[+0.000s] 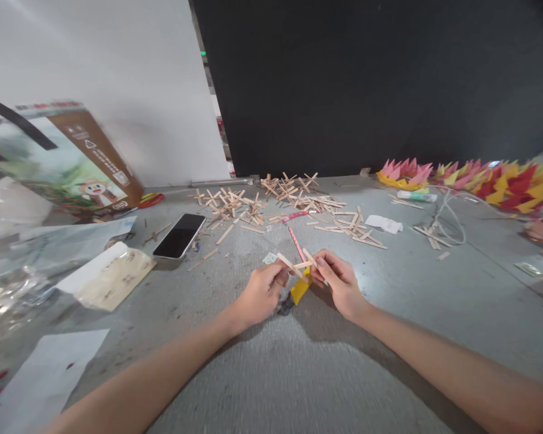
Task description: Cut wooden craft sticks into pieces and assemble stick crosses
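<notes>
At the middle of the table, my left hand (263, 292) pinches a pair of crossed wooden craft sticks (292, 265) between thumb and fingers. Close beside it, my right hand (339, 281) is closed on another wooden craft stick (310, 259), whose tip reaches the crossed pair. Whether the sticks touch or merely overlap in view, I cannot tell. Beneath the hands lies a yellow object with a dark end (300, 289), partly covered, its kind unclear. Just behind the sticks, a thin pink patterned rod (295, 239) points away from me.
Heaps of crossed craft sticks (235, 205) and loose sticks (357, 228) lie farther back. A phone (180, 236), papers (113, 278) and a printed bag (72, 163) occupy the left. Folded-paper pieces (511, 184), a glue stick (416, 196) and a white cable (447, 217) are rightward.
</notes>
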A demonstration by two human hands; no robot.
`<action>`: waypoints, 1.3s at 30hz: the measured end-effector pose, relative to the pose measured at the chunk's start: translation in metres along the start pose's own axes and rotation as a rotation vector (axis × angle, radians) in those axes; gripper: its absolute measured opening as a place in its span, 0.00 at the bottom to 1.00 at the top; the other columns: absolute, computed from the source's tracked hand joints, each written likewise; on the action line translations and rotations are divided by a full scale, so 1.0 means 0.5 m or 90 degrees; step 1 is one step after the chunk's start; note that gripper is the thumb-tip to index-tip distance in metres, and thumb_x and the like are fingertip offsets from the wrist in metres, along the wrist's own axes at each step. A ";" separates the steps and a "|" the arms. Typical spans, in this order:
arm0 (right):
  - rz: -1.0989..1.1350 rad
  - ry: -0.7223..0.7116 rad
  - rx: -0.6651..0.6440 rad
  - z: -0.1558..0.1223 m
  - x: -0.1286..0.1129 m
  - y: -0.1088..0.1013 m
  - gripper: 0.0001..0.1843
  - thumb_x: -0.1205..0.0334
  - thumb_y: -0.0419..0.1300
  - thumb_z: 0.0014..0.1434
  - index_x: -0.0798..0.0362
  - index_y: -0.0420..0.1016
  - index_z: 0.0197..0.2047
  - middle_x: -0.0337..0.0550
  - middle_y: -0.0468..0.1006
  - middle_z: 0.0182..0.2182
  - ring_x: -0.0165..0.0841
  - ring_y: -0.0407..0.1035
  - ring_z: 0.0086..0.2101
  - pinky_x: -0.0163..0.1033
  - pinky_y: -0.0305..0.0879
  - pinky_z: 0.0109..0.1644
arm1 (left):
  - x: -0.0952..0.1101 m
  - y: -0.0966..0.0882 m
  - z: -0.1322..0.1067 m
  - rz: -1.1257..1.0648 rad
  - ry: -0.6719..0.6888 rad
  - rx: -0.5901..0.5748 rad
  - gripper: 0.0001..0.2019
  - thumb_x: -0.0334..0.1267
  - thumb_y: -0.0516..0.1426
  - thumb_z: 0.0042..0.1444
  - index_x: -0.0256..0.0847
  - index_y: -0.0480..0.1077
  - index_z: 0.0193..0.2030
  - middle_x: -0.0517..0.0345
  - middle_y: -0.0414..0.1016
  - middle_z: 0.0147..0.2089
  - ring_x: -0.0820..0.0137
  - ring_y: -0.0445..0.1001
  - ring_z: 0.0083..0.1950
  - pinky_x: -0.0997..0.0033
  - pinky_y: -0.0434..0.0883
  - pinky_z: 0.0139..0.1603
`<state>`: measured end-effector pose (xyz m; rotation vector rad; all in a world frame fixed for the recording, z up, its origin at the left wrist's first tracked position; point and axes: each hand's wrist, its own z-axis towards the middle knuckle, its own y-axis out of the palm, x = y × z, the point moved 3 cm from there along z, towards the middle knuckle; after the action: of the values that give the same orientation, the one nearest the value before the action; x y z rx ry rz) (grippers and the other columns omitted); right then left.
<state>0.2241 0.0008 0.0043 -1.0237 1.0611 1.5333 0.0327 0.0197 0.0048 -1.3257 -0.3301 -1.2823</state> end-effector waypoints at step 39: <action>-0.139 -0.095 0.060 -0.010 -0.004 -0.004 0.20 0.45 0.53 0.74 0.48 0.66 0.33 0.40 0.65 0.31 0.36 0.60 0.33 0.41 0.60 0.39 | 0.006 -0.001 -0.001 -0.051 0.013 -0.057 0.13 0.38 0.52 0.69 0.39 0.73 0.34 0.62 0.68 0.26 0.74 0.65 0.28 0.73 0.64 0.34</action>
<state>0.2270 -0.0043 0.0043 -0.9132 0.8794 1.3483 0.0328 0.0179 0.0072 -1.3856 -0.3168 -1.3916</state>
